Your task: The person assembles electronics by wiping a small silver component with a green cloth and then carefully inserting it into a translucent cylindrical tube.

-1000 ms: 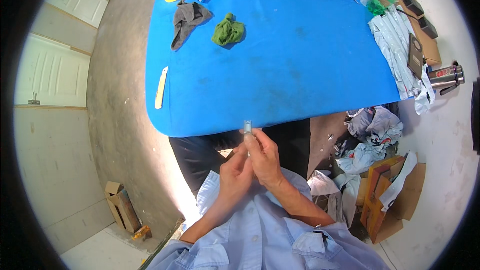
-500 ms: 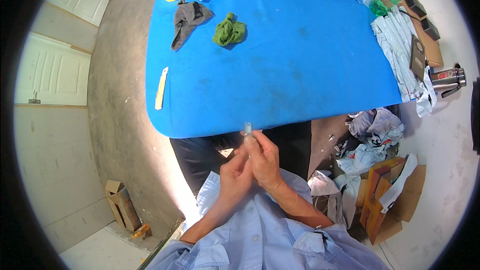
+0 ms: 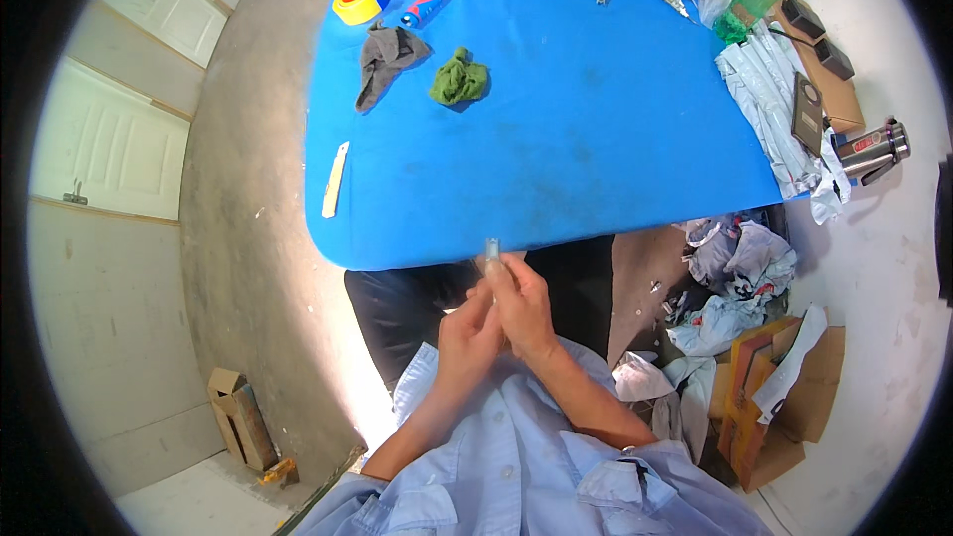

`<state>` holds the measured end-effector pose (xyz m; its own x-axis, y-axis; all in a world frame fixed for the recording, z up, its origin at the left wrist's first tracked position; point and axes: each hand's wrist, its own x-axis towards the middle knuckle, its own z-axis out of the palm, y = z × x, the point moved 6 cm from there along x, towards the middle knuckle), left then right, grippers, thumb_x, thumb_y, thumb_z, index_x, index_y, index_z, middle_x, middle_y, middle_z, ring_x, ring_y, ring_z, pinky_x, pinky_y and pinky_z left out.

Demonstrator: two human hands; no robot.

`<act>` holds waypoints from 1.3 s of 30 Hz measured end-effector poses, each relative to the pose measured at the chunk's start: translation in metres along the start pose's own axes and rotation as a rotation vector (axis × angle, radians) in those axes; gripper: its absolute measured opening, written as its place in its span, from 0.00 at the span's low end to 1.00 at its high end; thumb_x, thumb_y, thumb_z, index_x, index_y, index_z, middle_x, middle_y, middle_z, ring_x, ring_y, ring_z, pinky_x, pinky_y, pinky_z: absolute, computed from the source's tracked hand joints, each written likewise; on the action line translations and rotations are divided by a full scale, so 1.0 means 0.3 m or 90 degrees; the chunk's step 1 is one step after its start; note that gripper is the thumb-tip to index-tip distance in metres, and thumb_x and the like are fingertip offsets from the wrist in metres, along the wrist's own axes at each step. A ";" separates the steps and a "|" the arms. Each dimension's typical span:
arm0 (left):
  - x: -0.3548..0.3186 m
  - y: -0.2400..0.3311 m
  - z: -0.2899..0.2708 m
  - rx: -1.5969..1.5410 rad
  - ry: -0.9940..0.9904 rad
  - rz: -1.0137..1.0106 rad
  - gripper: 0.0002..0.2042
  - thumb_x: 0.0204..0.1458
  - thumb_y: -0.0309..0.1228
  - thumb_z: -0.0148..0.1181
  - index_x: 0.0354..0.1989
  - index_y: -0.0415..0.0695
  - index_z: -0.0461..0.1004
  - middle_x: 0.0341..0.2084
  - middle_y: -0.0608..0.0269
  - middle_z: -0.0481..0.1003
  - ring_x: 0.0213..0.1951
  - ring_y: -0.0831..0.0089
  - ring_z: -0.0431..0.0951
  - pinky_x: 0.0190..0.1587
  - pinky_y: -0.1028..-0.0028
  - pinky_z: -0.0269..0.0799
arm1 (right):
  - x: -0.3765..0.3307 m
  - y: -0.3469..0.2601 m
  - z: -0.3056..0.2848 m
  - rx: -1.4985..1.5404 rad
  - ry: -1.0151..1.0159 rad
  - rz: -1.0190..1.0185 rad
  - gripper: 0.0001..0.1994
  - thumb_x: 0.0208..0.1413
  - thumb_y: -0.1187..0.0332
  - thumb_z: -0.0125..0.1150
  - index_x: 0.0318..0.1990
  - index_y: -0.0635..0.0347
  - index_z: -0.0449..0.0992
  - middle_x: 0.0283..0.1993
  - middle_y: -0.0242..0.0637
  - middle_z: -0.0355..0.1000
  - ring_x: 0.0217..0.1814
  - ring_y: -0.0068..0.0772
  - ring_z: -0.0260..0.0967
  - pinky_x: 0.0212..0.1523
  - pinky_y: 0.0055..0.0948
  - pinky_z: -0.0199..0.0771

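Here's your right hand (image 3: 524, 310), thumb and fingers pinching a small metal piece (image 3: 492, 249) that pokes out at twelve o'clock, near the blue table (image 3: 596, 139); your left hand (image 3: 469, 339) meets it at eight, fingertips hidden, grip impossible to tell; grey cloth (image 3: 385, 62) at eleven!

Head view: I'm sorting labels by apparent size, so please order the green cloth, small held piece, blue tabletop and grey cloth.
1. Blue tabletop
2. Grey cloth
3. Green cloth, somewhat smaller
4. Small held piece, partly covered, but its visible part is clearly smallest
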<state>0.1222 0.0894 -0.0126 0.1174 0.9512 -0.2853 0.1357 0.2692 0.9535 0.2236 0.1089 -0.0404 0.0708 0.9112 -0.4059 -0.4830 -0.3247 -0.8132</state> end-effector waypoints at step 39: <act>0.249 0.230 -0.001 0.088 -0.062 0.001 0.08 0.67 0.26 0.65 0.48 0.34 0.82 0.34 0.63 0.83 0.33 0.81 0.79 0.37 0.79 0.77 | 0.034 -0.317 -0.367 0.015 0.029 -0.023 0.15 0.74 0.63 0.60 0.58 0.64 0.79 0.44 0.36 0.83 0.42 0.24 0.82 0.40 0.22 0.80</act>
<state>0.1400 0.1791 0.0319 0.2120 0.9308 -0.2977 0.2690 0.2373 0.9334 0.3663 0.1213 -0.0131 0.1285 0.9093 -0.3959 -0.4992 -0.2856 -0.8181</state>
